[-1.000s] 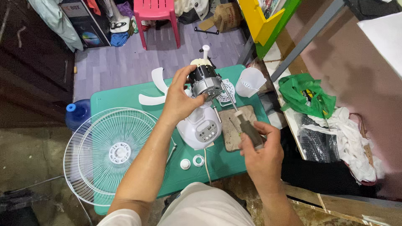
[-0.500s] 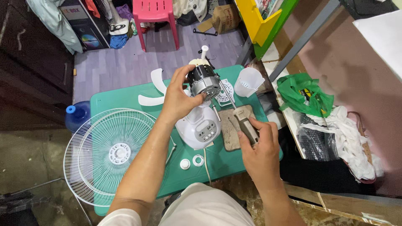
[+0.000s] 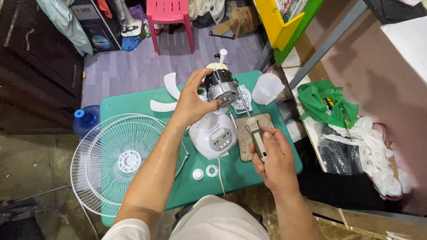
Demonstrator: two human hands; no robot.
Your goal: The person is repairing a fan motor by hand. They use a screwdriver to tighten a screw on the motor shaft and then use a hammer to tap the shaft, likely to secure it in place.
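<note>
My left hand (image 3: 192,101) wrapped round fan motor (image 3: 219,87), held upright above white fan body (image 3: 214,135) on green desk (image 3: 133,104). Motor likely heavy, rigid; metal casing best hold, avoid thin shaft. My right hand (image 3: 275,158) closed on grey handled tool (image 3: 257,137), light, stiff. Fan guard (image 3: 118,160) beside.

Left hand (image 3: 192,101): forearm stretched forward, wrist raised, fingers and thumb curled in a closed grip. Right hand (image 3: 275,156): lower and nearer the body, forearm bent inward, fingers wrapped shut, thumb on top.
</note>
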